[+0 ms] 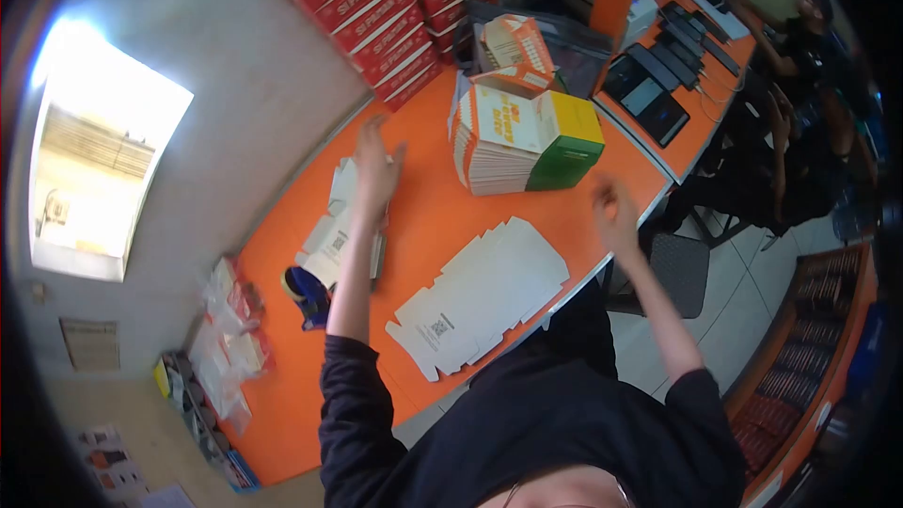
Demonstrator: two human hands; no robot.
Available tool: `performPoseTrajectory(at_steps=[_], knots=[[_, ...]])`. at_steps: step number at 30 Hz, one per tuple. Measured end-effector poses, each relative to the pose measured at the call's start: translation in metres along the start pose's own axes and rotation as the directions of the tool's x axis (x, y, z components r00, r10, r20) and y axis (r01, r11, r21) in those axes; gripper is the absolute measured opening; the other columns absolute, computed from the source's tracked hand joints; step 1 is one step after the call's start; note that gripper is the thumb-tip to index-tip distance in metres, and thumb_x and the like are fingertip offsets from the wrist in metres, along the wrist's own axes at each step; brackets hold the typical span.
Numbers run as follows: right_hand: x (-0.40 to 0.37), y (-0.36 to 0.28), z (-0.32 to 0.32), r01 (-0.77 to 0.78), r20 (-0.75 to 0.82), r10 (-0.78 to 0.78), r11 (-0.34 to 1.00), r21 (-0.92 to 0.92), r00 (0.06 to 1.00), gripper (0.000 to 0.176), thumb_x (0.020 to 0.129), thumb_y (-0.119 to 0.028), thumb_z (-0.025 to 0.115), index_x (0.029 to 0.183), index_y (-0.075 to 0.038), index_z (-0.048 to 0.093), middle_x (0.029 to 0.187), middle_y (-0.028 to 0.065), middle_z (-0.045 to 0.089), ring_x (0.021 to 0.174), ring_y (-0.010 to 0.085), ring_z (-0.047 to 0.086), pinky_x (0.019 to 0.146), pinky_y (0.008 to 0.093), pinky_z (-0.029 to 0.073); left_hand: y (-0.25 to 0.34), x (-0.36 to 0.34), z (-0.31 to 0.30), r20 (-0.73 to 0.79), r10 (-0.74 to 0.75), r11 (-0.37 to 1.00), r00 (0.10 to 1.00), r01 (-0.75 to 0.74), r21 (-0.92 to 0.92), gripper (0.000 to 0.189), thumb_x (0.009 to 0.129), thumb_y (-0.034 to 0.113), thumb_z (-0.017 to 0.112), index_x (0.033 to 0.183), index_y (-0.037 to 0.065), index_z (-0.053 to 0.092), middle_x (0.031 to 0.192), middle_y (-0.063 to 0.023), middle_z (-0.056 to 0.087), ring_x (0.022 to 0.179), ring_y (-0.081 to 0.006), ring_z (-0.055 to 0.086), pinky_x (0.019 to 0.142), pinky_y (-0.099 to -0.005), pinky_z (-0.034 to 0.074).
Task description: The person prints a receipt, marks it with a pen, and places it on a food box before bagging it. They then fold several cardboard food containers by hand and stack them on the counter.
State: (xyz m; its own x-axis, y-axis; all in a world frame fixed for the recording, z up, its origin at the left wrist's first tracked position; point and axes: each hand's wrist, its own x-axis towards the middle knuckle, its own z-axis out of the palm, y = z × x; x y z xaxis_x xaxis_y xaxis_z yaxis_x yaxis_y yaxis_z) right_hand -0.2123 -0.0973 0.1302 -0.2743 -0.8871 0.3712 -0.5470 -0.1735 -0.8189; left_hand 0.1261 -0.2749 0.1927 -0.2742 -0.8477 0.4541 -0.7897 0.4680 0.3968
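Note:
My left hand (378,174) is raised over the far left of the orange table, fingers apart and holding nothing. Below it lies a stack of flat white carton blanks (329,243), partly hidden by my forearm. My right hand (617,216) hovers near the table's right edge, slightly blurred, its fingers loosely bent with nothing visible in them. Between my arms, a flat unfolded white carton (489,287) with a printed code lies close to my body. Beyond it stands a bundle of folded orange, white and green printed cartons (522,136), nearest to my right hand.
A blue tape dispenser (307,296) sits by my left forearm. Red boxes (362,14) are piled against the wall. Plastic bags (226,348) lie at the left edge. Several dark devices (647,94) rest on the adjoining table, near seated people. A stool (673,273) stands right.

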Motion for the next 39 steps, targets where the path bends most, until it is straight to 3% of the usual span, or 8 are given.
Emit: performPoseTrajectory(at_steps=[3, 5, 8, 13, 21, 26, 35, 39], knots=[[0.096, 0.006, -0.019, 0.164, -0.188, -0.179, 0.982, -0.092, 0.966, 0.033, 0.076, -0.007, 0.057, 0.109, -0.002, 0.051, 0.089, 0.0100, 0.054, 0.081, 0.0209, 0.052, 0.071, 0.0328, 0.042, 0.123, 0.019, -0.005, 0.178, 0.119, 0.964, 0.977, -0.071, -0.255, 0.038, 0.081, 0.014, 0.055, 0.116, 0.002, 0.044, 0.118, -0.0159, 0.046, 0.114, -0.0313, 0.041, 0.096, -0.0391, 0.033], [0.155, 0.023, -0.013, 0.149, 0.010, -0.149, 0.984, -0.100, 0.989, 0.044, 0.073, -0.016, 0.062, 0.112, -0.003, 0.048, 0.096, 0.0131, 0.053, 0.088, 0.0265, 0.051, 0.080, 0.0383, 0.041, 0.158, 0.024, 0.026, 0.153, 0.438, 0.887, 0.886, -0.398, -0.236, 0.039, 0.083, 0.020, 0.052, 0.118, 0.005, 0.043, 0.122, -0.0147, 0.044, 0.114, -0.0302, 0.042, 0.096, -0.0405, 0.032], [0.203, 0.043, 0.013, 0.301, 0.148, -0.266, 0.896, -0.327, 0.952, 0.069, 0.065, -0.031, 0.070, 0.121, -0.003, 0.041, 0.106, 0.0182, 0.052, 0.100, 0.0346, 0.047, 0.090, 0.0420, 0.036, 0.162, 0.021, 0.085, 0.126, 0.466, 0.883, 0.876, -0.450, -0.135, 0.046, 0.085, 0.030, 0.050, 0.124, 0.009, 0.039, 0.128, -0.0129, 0.040, 0.115, -0.0301, 0.042, 0.098, -0.0416, 0.032], [0.240, 0.058, 0.051, -0.022, 0.509, 0.198, 0.943, -0.331, 0.838, 0.105, 0.051, -0.046, 0.076, 0.130, 0.002, 0.026, 0.122, 0.0238, 0.045, 0.117, 0.0371, 0.040, 0.095, 0.0416, 0.035, 0.122, -0.009, 0.119, 0.253, 0.311, 0.946, 0.916, -0.274, -0.173, 0.062, 0.082, 0.043, 0.052, 0.133, 0.016, 0.029, 0.138, -0.0071, 0.029, 0.117, -0.0315, 0.041, 0.098, -0.0425, 0.034], [0.238, 0.021, 0.052, 0.122, 0.225, -0.055, 0.948, -0.295, 0.973, 0.052, 0.059, -0.020, 0.070, 0.109, -0.012, 0.056, 0.107, 0.0123, 0.051, 0.100, 0.0311, 0.050, 0.083, 0.0374, 0.041, 0.116, -0.013, 0.121, 0.260, 0.273, 0.948, 0.926, -0.214, -0.235, 0.066, 0.078, 0.041, 0.058, 0.133, 0.017, 0.029, 0.139, -0.0051, 0.029, 0.117, -0.0352, 0.040, 0.096, -0.0426, 0.035], [0.172, -0.049, 0.033, 0.636, 0.288, -0.599, 0.520, -0.570, 0.747, 0.052, 0.057, -0.020, 0.070, 0.107, -0.015, 0.057, 0.099, 0.0092, 0.047, 0.097, 0.0261, 0.046, 0.089, 0.0421, 0.036, 0.117, -0.014, 0.120, 0.243, 0.242, 0.945, 0.939, -0.171, -0.278, 0.064, 0.078, 0.042, 0.058, 0.131, 0.014, 0.032, 0.134, -0.0092, 0.036, 0.116, -0.0351, 0.040, 0.096, -0.0434, 0.033], [0.137, -0.039, 0.018, 0.667, 0.529, -0.434, 0.623, -0.409, 0.730, 0.054, 0.070, -0.027, 0.066, 0.122, -0.021, 0.050, 0.107, 0.0128, 0.044, 0.101, 0.0297, 0.042, 0.088, 0.0420, 0.038, 0.110, -0.022, 0.116, 0.462, 0.212, 0.974, 0.861, -0.150, -0.167, 0.059, 0.080, 0.038, 0.056, 0.125, 0.003, 0.038, 0.121, -0.0175, 0.046, 0.115, -0.0313, 0.042, 0.097, -0.0448, 0.028], [0.134, -0.043, 0.018, 0.638, 0.548, -0.391, 0.667, -0.386, 0.740, 0.060, 0.068, -0.034, 0.068, 0.122, -0.014, 0.048, 0.107, 0.0130, 0.047, 0.100, 0.0293, 0.042, 0.088, 0.0408, 0.038, 0.094, -0.029, 0.102, 0.374, 0.352, 0.930, 0.858, -0.366, -0.035, 0.052, 0.081, 0.035, 0.055, 0.121, 0.003, 0.043, 0.121, -0.0178, 0.046, 0.114, -0.0323, 0.041, 0.098, -0.0419, 0.028]])
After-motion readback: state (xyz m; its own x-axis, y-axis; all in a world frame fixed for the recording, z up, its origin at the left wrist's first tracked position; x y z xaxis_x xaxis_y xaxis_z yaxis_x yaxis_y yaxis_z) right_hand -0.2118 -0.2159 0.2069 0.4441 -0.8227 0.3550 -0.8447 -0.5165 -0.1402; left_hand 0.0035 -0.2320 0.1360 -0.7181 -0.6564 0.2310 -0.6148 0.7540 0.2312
